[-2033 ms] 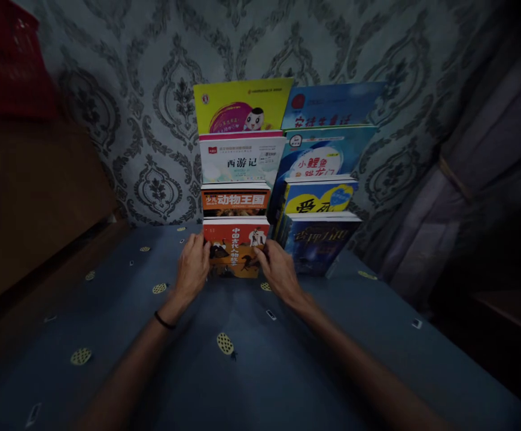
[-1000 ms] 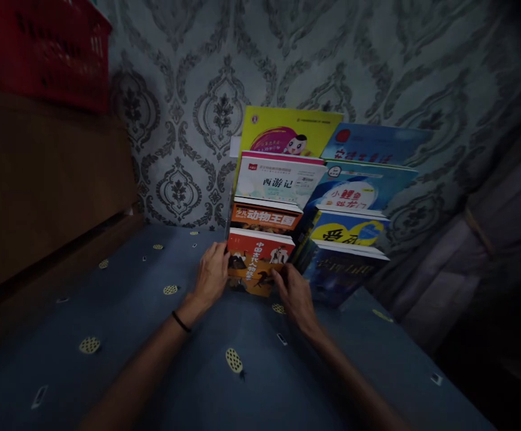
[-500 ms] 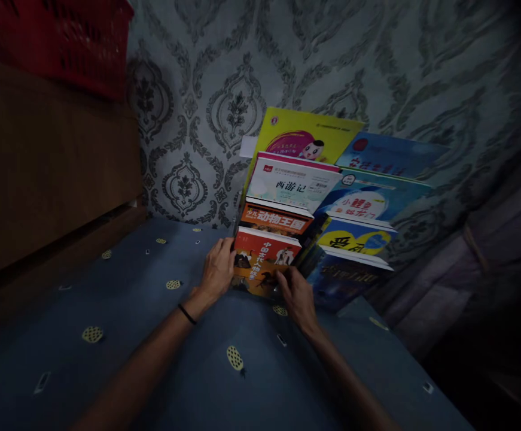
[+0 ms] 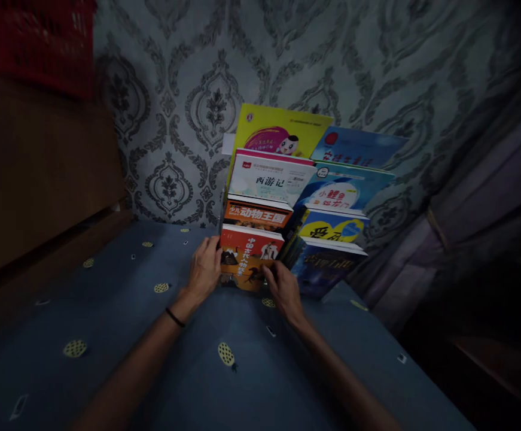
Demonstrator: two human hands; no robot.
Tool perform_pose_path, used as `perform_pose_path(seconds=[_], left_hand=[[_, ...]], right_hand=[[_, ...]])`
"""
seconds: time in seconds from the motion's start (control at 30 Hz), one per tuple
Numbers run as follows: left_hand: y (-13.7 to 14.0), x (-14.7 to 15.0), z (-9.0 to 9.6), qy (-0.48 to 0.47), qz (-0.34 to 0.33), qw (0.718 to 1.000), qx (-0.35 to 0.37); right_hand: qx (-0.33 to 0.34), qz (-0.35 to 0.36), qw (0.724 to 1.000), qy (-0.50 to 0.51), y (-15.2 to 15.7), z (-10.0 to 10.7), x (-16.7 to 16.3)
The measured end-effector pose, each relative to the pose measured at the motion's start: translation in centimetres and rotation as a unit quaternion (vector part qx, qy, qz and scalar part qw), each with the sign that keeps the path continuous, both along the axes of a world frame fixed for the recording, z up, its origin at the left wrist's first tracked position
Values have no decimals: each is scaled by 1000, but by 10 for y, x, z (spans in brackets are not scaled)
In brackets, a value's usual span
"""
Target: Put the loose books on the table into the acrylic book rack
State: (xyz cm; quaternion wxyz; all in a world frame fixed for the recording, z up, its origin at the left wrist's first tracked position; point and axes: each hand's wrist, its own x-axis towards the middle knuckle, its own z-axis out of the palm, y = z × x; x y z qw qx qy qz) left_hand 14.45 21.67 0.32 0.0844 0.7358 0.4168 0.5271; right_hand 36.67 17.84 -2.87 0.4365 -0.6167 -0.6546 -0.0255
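An orange-red book [image 4: 251, 254] stands upright at the front of the left-hand row. My left hand [image 4: 204, 269] presses along its left edge, with the fingertips partly hidden behind it. On the lower right, my right hand [image 4: 284, 290] has its thumb on the cover and its other fingers curled at the edge. Behind it rise an orange animal book [image 4: 260, 215], a white book [image 4: 271, 179] and a tall yellow book [image 4: 282, 123]. A second row to the right holds a dark blue book [image 4: 327, 269], a yellow-and-blue book [image 4: 332, 227], a teal book [image 4: 345, 188] and a blue book [image 4: 363, 146].
Dark blue cloth with a pineapple print [image 4: 188, 371] covers the surface below. Patterned wallpaper [image 4: 170, 108] backs the books. At left stand a wooden cabinet [image 4: 40, 173] and, on it, a red basket [image 4: 36, 48]. A greyish curtain [image 4: 462, 209] hangs at right.
The view has shifted, so the books and hands appear a little further left. Both hands keep their places at the orange-red book's sides.
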Motion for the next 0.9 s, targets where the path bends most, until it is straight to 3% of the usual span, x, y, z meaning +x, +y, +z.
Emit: perform_pose_path(seconds=[0.63, 0.9], left_hand=[[-5, 4, 6, 53, 47, 995, -64], [-6, 3, 8, 34, 23, 996, -79]], right_hand=[[-64, -23, 998, 10, -9, 7, -10], [-67, -22, 997, 35, -6, 9, -7]])
